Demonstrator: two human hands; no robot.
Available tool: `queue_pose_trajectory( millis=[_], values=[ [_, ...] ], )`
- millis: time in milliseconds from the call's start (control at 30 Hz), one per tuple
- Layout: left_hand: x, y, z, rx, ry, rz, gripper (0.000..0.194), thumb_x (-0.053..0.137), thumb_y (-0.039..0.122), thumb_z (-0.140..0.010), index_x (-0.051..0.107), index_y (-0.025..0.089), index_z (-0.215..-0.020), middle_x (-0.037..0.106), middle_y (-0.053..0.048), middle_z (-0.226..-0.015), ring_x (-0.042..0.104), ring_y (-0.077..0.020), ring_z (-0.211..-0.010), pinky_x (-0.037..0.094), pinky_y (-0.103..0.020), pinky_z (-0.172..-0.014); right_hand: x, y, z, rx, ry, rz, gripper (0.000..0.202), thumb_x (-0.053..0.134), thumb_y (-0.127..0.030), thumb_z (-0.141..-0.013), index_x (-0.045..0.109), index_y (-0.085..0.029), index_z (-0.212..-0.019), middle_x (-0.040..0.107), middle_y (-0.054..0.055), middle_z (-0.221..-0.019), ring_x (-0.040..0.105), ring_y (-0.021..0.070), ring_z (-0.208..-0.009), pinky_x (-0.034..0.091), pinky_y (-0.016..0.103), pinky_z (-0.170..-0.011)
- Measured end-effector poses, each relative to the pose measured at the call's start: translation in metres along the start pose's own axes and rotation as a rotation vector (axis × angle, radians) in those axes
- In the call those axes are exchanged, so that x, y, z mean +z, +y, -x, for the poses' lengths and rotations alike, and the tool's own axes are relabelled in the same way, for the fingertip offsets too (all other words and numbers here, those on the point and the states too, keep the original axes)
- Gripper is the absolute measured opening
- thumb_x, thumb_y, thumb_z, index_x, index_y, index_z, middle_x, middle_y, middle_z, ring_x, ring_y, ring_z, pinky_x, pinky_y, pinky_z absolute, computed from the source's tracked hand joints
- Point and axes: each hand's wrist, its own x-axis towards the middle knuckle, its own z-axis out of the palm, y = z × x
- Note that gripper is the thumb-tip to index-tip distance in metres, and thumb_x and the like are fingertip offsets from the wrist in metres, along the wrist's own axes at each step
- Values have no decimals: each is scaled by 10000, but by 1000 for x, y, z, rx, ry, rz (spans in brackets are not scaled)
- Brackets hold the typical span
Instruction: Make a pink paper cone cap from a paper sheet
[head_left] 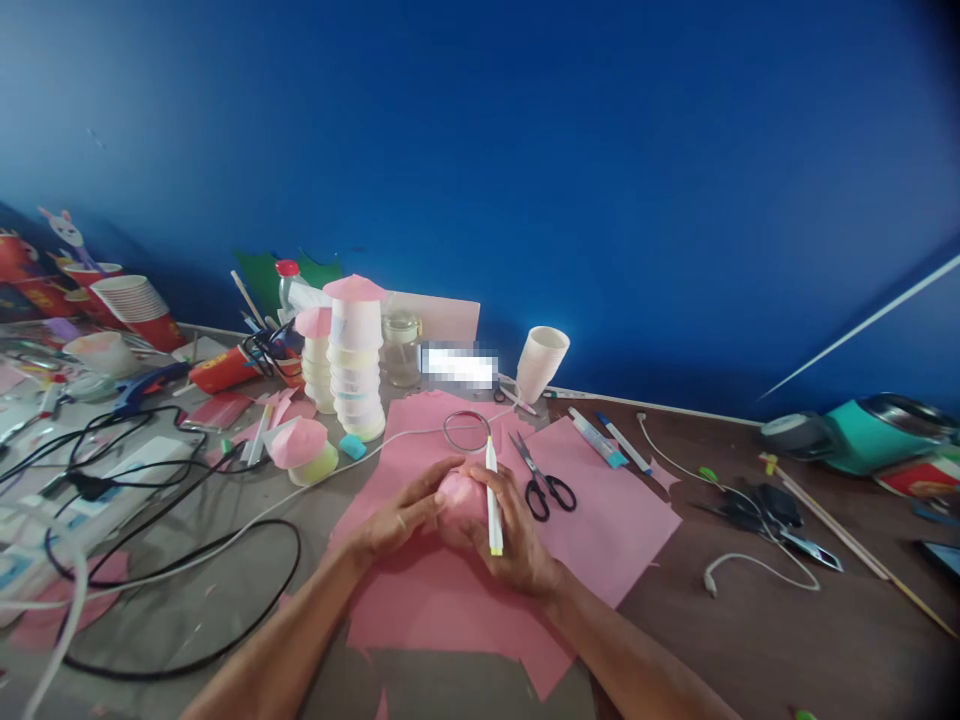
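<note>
Between both hands is a rounded pink paper piece (459, 500), resting over pink paper sheets (420, 600). My left hand (401, 512) is closed around its left side. My right hand (521, 540) grips a white marker with yellow ends (493, 500), held upright between the fingers, while its fingers also touch the pink piece's right side. Black-handled scissors (544, 485) lie partly open on the paper, just right of my right hand. Part of the pink piece is hidden by my fingers.
Stacked paper-cup towers with pink cone tops (356, 345) stand behind, beside a glass jar (403, 350). A white cup (541, 362) leans near the wall. Black cables (187, 530) and a power strip (120, 500) crowd the left. Markers (622, 440) and a white cable (675, 465) lie right.
</note>
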Motion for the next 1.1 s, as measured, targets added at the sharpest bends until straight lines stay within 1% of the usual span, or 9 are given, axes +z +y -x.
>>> queue_pose_trajectory(
  millis=[67,133,300,467,633,800,867,967,1100],
  values=[
    [0,4,0,-57,20,-14,660,558,559,-905,430,272,-1484,398,-39,-1584,241,-326,-1492,186,-482,-1233,0,0,0,-4,-15,24,471,575,-274,-913,433,-241,-1361,630,119,-1222,597,298,-1145,550,493,-930],
    [0,7,0,-81,16,9,670,598,535,-888,438,266,-1480,415,-40,-1574,263,-329,-1483,203,-481,-1228,0,-1,-1,7,-21,35,460,568,-282,-916,432,-243,-1354,628,117,-1217,600,295,-1137,552,494,-926],
    [0,9,1,-68,0,63,672,603,516,-897,432,243,-1486,445,-67,-1553,313,-340,-1457,273,-484,-1194,0,-2,-1,-2,-5,35,452,579,-276,-918,437,-223,-1343,636,121,-1196,613,286,-1096,566,498,-902],
    [0,9,2,-50,5,14,627,558,515,-925,432,263,-1485,411,-33,-1576,284,-335,-1476,265,-474,-1197,2,-1,0,-29,26,61,476,599,-259,-899,449,-206,-1347,639,127,-1180,616,291,-1088,573,493,-902],
    [1,6,1,-82,-18,57,723,607,535,-885,384,254,-1512,425,-75,-1565,391,-359,-1414,358,-491,-1143,2,-2,0,-33,35,69,459,581,-257,-908,456,-196,-1345,650,140,-1186,624,295,-1091,573,488,-900],
    [1,7,1,-71,67,6,609,527,565,-928,465,278,-1462,430,-41,-1563,300,-315,-1466,243,-473,-1209,1,-3,-1,-34,21,107,502,583,-264,-900,427,-222,-1375,651,128,-1209,608,301,-1150,557,497,-938],
    [2,9,1,-72,62,17,587,562,529,-924,476,286,-1452,453,-44,-1546,330,-315,-1445,280,-473,-1189,1,-4,-1,-32,14,126,490,565,-257,-907,422,-237,-1375,650,121,-1207,607,299,-1152,554,508,-946],
    [2,8,0,-45,-1,104,633,619,489,-903,440,279,-1473,504,-73,-1493,453,-320,-1350,401,-457,-1099,1,-4,-1,-30,8,132,460,567,-259,-903,449,-218,-1346,658,127,-1193,614,305,-1142,562,519,-935],
    [0,1,0,-15,-93,86,810,703,445,-847,324,243,-1534,545,-113,-1438,549,-317,-1244,471,-430,-1016,0,-3,-2,-41,18,128,473,597,-244,-880,469,-221,-1336,674,131,-1184,636,310,-1112,569,514,-938]
  ],
)
